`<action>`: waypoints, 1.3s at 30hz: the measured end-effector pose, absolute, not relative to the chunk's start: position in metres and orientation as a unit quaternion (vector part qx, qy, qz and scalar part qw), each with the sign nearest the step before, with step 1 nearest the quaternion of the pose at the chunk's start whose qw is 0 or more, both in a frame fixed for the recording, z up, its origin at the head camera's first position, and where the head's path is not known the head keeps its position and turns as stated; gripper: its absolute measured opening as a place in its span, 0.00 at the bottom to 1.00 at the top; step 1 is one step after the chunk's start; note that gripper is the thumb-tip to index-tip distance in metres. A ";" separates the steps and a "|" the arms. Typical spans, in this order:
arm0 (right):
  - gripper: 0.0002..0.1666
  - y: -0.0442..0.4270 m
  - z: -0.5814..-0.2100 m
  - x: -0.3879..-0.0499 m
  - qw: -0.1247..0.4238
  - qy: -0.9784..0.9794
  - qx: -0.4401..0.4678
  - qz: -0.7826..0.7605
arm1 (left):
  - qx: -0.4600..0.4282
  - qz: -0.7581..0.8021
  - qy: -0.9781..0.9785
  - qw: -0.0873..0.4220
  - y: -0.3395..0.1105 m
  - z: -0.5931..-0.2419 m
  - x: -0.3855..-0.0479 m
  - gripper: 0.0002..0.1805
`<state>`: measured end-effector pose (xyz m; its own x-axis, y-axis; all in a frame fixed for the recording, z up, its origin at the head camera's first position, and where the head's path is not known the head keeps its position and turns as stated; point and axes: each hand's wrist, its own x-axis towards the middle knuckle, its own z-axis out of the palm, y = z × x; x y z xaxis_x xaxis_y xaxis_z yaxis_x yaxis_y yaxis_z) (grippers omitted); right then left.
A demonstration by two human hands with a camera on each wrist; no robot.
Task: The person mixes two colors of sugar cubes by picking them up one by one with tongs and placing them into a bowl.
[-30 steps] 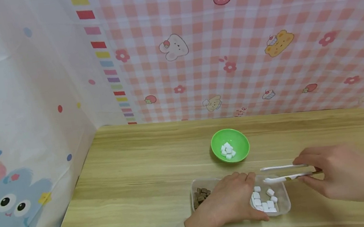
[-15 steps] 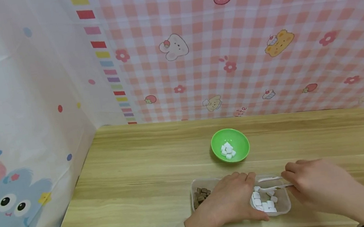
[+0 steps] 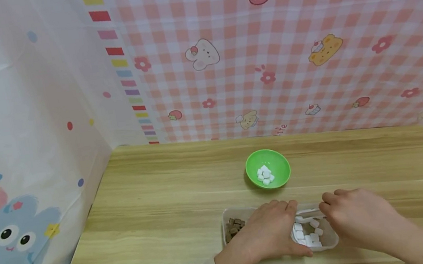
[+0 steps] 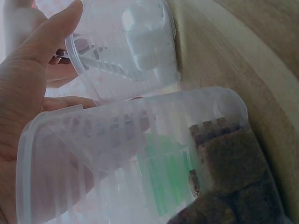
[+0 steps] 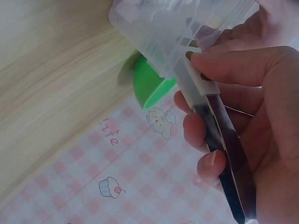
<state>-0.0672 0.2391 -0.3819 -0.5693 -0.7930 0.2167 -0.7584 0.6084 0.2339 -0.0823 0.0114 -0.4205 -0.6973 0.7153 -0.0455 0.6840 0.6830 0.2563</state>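
Note:
A clear plastic box (image 3: 334, 241) holds brown cubes (image 3: 235, 224) at its left end and white cubes (image 3: 299, 230) at its right. Across its middle lies my left hand (image 3: 264, 233), thumb on the near side and fingers over the far side, gripping it. My right hand (image 3: 363, 219) pinches white-tipped tongs (image 3: 309, 214), whose tips reach among the white cubes beside my left fingers. Dark handles of the tongs (image 5: 226, 149) run through my curled right fingers in the right wrist view. Whether a cube is between the tips, I cannot tell.
Behind the box stands a green bowl (image 3: 257, 184) with several white cubes (image 3: 265, 175) in it. The wooden table (image 3: 158, 211) meets a pink checked cloth (image 3: 230, 89) at the back and a white printed cloth (image 3: 59, 90) on the left.
My right hand has moved left and down, bringing the tongs from above the box's right end into it, their arms now closer together. My left hand has stayed on the box.

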 end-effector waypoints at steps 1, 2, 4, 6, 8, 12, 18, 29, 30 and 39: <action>0.20 0.239 -0.382 -0.067 0.148 -0.885 0.437 -0.059 | 0.383 0.111 0.914 0.070 0.011 -0.421 -0.082 0.53; 0.20 0.239 -0.381 -0.067 0.141 -0.888 0.433 -0.063 | 0.384 0.112 0.914 0.069 0.011 -0.421 -0.082 0.52; 0.20 0.238 -0.380 -0.067 0.131 -0.893 0.425 -0.068 | 0.386 0.114 0.913 0.068 0.011 -0.421 -0.082 0.53; 0.20 0.238 -0.379 -0.067 0.124 -0.897 0.418 -0.071 | 0.388 0.115 0.912 0.066 0.011 -0.421 -0.083 0.53; 0.20 0.238 -0.378 -0.067 0.116 -0.901 0.412 -0.072 | 0.389 0.116 0.912 0.065 0.010 -0.420 -0.083 0.53; 0.20 0.239 -0.377 -0.066 0.116 -0.903 0.408 -0.069 | 0.386 0.117 0.913 0.068 0.010 -0.420 -0.082 0.53; 0.21 0.235 -0.376 -0.065 0.114 -0.905 0.404 -0.074 | 0.380 0.119 0.914 0.074 0.010 -0.420 -0.082 0.54; 0.21 0.228 -0.377 -0.065 0.104 -0.906 0.399 -0.095 | 0.386 0.113 0.914 0.058 0.009 -0.420 -0.082 0.53; 0.21 0.228 -0.377 -0.066 0.102 -0.906 0.400 -0.096 | 0.385 0.112 0.914 0.057 0.009 -0.420 -0.082 0.52; 0.19 0.231 -0.373 -0.066 0.079 -0.905 0.406 -0.095 | 0.388 0.110 0.913 0.058 0.011 -0.421 -0.081 0.52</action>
<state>-0.0660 0.2309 -0.3732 -0.6571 -0.7509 0.0662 -0.7210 0.6517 0.2355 -0.0814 0.0106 -0.4210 -0.6927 0.7209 -0.0214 0.6953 0.6754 0.2456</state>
